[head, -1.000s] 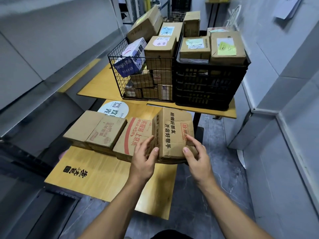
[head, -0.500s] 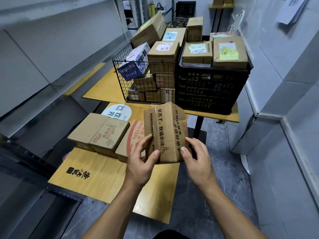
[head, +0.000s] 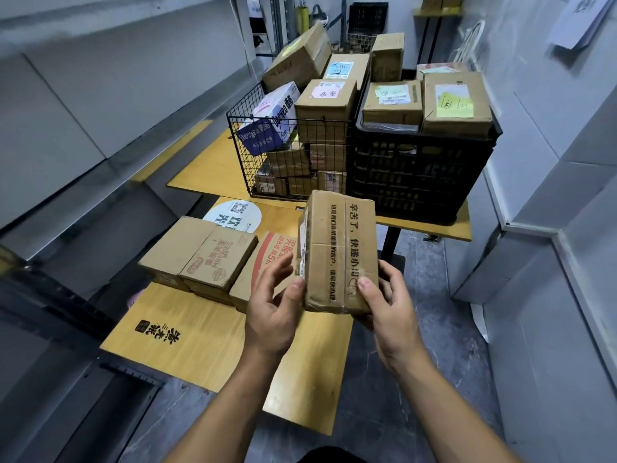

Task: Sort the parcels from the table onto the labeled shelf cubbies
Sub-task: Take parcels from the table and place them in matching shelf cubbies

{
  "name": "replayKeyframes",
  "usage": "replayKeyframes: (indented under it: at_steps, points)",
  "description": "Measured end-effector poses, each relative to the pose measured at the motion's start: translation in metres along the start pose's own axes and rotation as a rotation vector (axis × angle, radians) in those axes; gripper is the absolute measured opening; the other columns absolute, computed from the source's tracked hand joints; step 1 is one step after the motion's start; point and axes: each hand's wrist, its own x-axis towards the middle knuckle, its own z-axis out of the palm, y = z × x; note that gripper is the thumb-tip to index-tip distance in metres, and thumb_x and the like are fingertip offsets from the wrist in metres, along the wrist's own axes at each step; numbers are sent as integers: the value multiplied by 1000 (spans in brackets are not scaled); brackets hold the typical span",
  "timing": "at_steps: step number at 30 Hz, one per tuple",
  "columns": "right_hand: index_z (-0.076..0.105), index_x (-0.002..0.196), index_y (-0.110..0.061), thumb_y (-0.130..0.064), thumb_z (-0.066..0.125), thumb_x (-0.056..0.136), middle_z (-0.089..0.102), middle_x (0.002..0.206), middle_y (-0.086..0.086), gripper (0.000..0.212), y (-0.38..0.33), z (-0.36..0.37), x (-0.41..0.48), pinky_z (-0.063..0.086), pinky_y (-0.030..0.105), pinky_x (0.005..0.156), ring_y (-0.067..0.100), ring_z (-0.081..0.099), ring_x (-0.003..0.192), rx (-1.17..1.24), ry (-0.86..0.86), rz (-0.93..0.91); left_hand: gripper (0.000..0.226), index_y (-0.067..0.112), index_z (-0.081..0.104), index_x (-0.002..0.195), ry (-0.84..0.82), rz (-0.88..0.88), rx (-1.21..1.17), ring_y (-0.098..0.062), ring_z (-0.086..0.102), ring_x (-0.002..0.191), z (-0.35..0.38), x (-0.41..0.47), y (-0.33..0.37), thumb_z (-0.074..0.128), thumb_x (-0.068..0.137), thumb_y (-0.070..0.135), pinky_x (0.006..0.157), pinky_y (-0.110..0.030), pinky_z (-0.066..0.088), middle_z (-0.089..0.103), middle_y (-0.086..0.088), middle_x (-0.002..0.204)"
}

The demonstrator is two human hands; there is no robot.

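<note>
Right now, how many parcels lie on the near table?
3: plain box left, red-printed box middle, red-striped box right, partly behind the left hand. More may be hidden.

Matt brown cardboard parcel (head: 340, 252) (creased, glossy tape seams); smooth wood-grain table (head: 187, 342); black wire basket (head: 267, 162); black plastic crate (head: 417, 175).

Brown printed cardboard parcel (head: 340, 252), held upright above yellow wooden table (head: 187, 339): left hand (head: 272, 309) and right hand (head: 384, 305) gripping its lower sides.
</note>
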Motion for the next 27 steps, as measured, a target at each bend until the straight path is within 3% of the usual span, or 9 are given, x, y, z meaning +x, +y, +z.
replayKeyframes:
  at_steps: [3,6,9,13,16,18,21,24,27]
  points:
    - [58,128,-37,-37,72,87,70,123,6,43,0,2,0,60,44,77,30,69,110,156,-25,54,44,40,59,125,31,-97,-11,-9,57,119,-5,2,-6,62,83,50,94,-41,53,57,6,130]
    - [59,132,-31,-30,59,93,67,127,11,39,3,3,-2,57,55,86,34,65,116,293,-79,122,51,35,56,130,-16,-150,-12,-12,57,120,-7,1,-11,65,81,46,97,-49,51,56,7,134]
    - [57,135,-29,-27,54,98,65,131,15,37,6,2,-2,55,58,91,38,62,120,326,-135,169,57,37,53,132,-53,-176,-93,-19,59,119,-10,-1,-10,68,78,46,97,-55,49,60,5,132]
    - [57,137,-30,-31,57,98,64,134,11,39,8,4,2,53,56,96,34,61,124,210,-139,130,58,41,51,133,-30,-143,-44,-20,62,115,-18,-2,-5,69,78,45,93,-55,51,64,7,126]
    - [55,133,-50,-17,55,101,59,139,0,46,12,9,4,58,42,88,23,65,118,10,-81,-8,57,46,50,131,29,-101,78,-13,59,118,-27,-4,-4,69,77,48,94,-49,52,61,7,129]
    - [55,126,-60,-8,53,102,54,142,-1,57,14,14,4,58,43,90,22,65,117,-130,-89,-73,57,48,50,131,50,-65,162,-8,56,120,-32,-7,-2,68,78,48,95,-46,53,58,7,131]
    - [56,132,-52,-30,56,97,54,143,-4,41,14,25,3,52,53,100,19,60,124,-218,-149,-75,55,48,49,131,95,-24,222,-9,55,121,-40,-14,-1,69,80,41,98,-44,50,57,7,131]
    - [50,141,-45,-55,59,87,57,139,-19,55,10,38,-2,50,51,104,9,56,129,-265,-254,-53,55,46,46,132,153,19,321,-6,52,122,-54,-21,-2,69,82,36,99,-42,49,53,15,129]
    - [38,136,-62,-62,69,76,54,130,-38,68,6,61,-7,51,40,103,-4,55,125,-291,-388,-60,57,49,45,134,204,52,401,-1,50,121,-72,-28,0,68,83,38,98,-30,48,50,22,126]
